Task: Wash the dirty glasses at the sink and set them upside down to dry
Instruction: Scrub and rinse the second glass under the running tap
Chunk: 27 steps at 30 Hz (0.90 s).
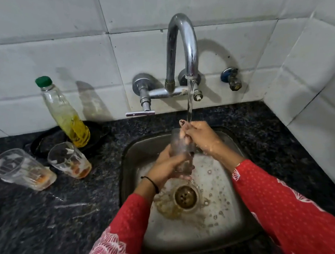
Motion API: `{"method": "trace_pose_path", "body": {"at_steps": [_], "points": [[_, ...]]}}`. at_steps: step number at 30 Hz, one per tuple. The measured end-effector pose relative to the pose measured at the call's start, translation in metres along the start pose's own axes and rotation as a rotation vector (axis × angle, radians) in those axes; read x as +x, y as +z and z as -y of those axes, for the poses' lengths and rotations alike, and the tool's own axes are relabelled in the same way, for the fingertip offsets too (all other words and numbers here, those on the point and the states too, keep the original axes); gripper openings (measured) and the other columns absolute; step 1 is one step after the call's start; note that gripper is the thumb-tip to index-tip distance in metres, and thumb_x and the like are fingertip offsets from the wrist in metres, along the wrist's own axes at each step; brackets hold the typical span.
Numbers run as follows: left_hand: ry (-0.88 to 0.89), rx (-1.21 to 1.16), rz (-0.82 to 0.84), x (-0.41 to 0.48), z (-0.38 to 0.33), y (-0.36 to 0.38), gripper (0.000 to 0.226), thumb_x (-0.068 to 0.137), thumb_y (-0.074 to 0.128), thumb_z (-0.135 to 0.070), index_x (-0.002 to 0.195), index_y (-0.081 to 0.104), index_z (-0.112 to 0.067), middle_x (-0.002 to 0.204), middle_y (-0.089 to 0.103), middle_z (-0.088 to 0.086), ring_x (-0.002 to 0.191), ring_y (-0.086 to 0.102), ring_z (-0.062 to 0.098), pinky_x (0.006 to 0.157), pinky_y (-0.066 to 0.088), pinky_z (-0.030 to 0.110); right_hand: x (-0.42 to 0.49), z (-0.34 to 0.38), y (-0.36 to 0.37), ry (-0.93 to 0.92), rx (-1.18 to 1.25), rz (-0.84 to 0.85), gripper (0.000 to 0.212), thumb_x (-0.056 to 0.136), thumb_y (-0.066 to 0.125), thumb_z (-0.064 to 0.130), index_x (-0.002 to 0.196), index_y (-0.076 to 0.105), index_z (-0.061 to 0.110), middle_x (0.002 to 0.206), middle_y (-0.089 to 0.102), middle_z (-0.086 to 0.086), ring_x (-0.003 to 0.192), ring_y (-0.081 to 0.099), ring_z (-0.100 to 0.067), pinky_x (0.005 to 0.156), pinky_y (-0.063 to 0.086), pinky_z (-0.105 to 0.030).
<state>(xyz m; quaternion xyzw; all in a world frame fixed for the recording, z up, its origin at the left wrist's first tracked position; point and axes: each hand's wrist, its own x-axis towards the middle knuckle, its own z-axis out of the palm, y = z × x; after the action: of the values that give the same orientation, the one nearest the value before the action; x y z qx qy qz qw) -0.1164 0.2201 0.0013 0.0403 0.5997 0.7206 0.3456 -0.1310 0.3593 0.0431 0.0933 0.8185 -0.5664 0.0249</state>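
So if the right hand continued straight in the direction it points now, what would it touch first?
The right hand points left, at the rim of the glass it already grips; beyond that, probably the counter, though depth is unclear.

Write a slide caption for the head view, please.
Both hands rinse a glass under the running tap.

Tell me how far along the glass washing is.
Done: nothing visibly; no glass stands upside down anywhere in view. In hand: one glass is held over the sink under the running tap, the left hand gripping its base, the right hand working at its rim. Left: two dirty glasses with orange dregs wait upright on the counter beside the soap bottle.
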Motion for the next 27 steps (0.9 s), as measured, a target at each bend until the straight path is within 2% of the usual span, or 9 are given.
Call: {"method": "trace_pose_path", "body": {"at_steps": [2, 4, 8, 10, 13, 15, 21, 25, 27], "points": [[0.092, 0.366, -0.177, 0.004, -0.003, 0.010, 0.065, 0.077, 0.077, -0.018, 0.129, 0.039, -0.023, 0.104, 0.061, -0.002, 0.082, 0.066, 0.013, 0.056, 0.056, 0.022, 0.000, -0.002, 0.000, -0.009, -0.219, 0.037, 0.033, 0.095, 0.054, 0.025, 0.063, 0.058, 0.019, 0.058, 0.058, 0.001, 0.054, 0.054, -0.009, 0.057, 0.044, -0.023], [0.139, 0.425, -0.252, 0.006, -0.003, 0.013, 0.065, 0.076, 0.078, -0.023, 0.126, 0.037, -0.027, 0.099, 0.060, -0.008, 0.076, 0.065, 0.010, 0.054, 0.056, 0.021, 0.001, -0.005, 0.000, -0.008, -0.119, 0.028, 0.030, 0.093, 0.058, 0.021, 0.063, 0.059, 0.021, 0.061, 0.060, 0.001, 0.056, 0.056, -0.007, 0.060, 0.046, -0.022], [-0.108, -0.062, 0.029, -0.004, -0.020, 0.001, 0.043, 0.088, 0.064, -0.029, 0.127, 0.047, -0.020, 0.110, 0.064, 0.009, 0.078, 0.069, 0.028, 0.061, 0.060, 0.040, -0.005, -0.012, -0.009, 0.080, 0.473, 0.014, 0.027, 0.093, 0.051, 0.003, 0.072, 0.065, 0.013, 0.058, 0.062, 0.002, 0.050, 0.051, -0.004, 0.053, 0.047, -0.016], [-0.194, -0.184, 0.117, -0.006, -0.021, -0.001, 0.038, 0.091, 0.058, -0.028, 0.126, 0.049, -0.016, 0.109, 0.062, 0.013, 0.079, 0.067, 0.028, 0.062, 0.059, 0.040, -0.007, -0.012, -0.011, 0.084, 0.410, 0.031, 0.025, 0.093, 0.052, 0.004, 0.072, 0.065, 0.010, 0.061, 0.062, 0.000, 0.054, 0.052, -0.006, 0.055, 0.046, -0.014], [0.034, 0.590, -0.130, 0.000, -0.008, 0.011, 0.066, 0.082, 0.071, -0.028, 0.136, 0.033, -0.018, 0.117, 0.059, 0.011, 0.086, 0.066, 0.027, 0.064, 0.060, 0.036, -0.006, -0.009, -0.004, 0.105, -0.026, 0.050, 0.028, 0.090, 0.059, 0.013, 0.062, 0.062, 0.012, 0.056, 0.058, -0.004, 0.048, 0.052, -0.007, 0.052, 0.041, -0.017], [0.157, 0.804, -0.219, 0.007, 0.001, 0.012, 0.084, 0.076, 0.075, -0.028, 0.140, 0.022, -0.023, 0.119, 0.057, 0.009, 0.086, 0.068, 0.029, 0.068, 0.060, 0.042, -0.006, -0.006, -0.002, 0.121, -0.015, 0.032, 0.029, 0.091, 0.061, 0.020, 0.063, 0.063, 0.014, 0.054, 0.058, -0.002, 0.045, 0.053, -0.003, 0.052, 0.043, -0.015], [-0.122, -0.008, 0.201, -0.008, -0.024, -0.016, 0.054, 0.082, 0.070, -0.026, 0.130, 0.046, -0.019, 0.110, 0.066, 0.014, 0.084, 0.069, 0.031, 0.061, 0.061, 0.039, -0.021, -0.003, -0.022, 0.072, 0.475, 0.250, 0.022, 0.094, 0.054, 0.015, 0.078, 0.065, 0.006, 0.068, 0.059, -0.008, 0.063, 0.056, -0.014, 0.068, 0.050, -0.026], [0.083, 0.713, -0.116, 0.002, -0.009, -0.002, 0.077, 0.076, 0.077, -0.027, 0.136, 0.029, -0.022, 0.111, 0.064, 0.010, 0.076, 0.070, 0.026, 0.066, 0.060, 0.039, -0.013, 0.003, -0.006, 0.096, 0.013, 0.106, 0.029, 0.092, 0.059, 0.017, 0.065, 0.067, 0.009, 0.057, 0.063, -0.006, 0.051, 0.058, -0.011, 0.060, 0.049, -0.024], [0.173, 0.706, -0.153, 0.006, -0.002, -0.002, 0.087, 0.073, 0.080, -0.027, 0.140, 0.024, -0.025, 0.120, 0.061, 0.007, 0.087, 0.069, 0.026, 0.067, 0.061, 0.039, -0.012, 0.006, -0.004, 0.069, 0.031, 0.058, 0.030, 0.091, 0.061, 0.019, 0.062, 0.066, 0.012, 0.054, 0.063, -0.003, 0.049, 0.058, -0.008, 0.060, 0.048, -0.023]]}}
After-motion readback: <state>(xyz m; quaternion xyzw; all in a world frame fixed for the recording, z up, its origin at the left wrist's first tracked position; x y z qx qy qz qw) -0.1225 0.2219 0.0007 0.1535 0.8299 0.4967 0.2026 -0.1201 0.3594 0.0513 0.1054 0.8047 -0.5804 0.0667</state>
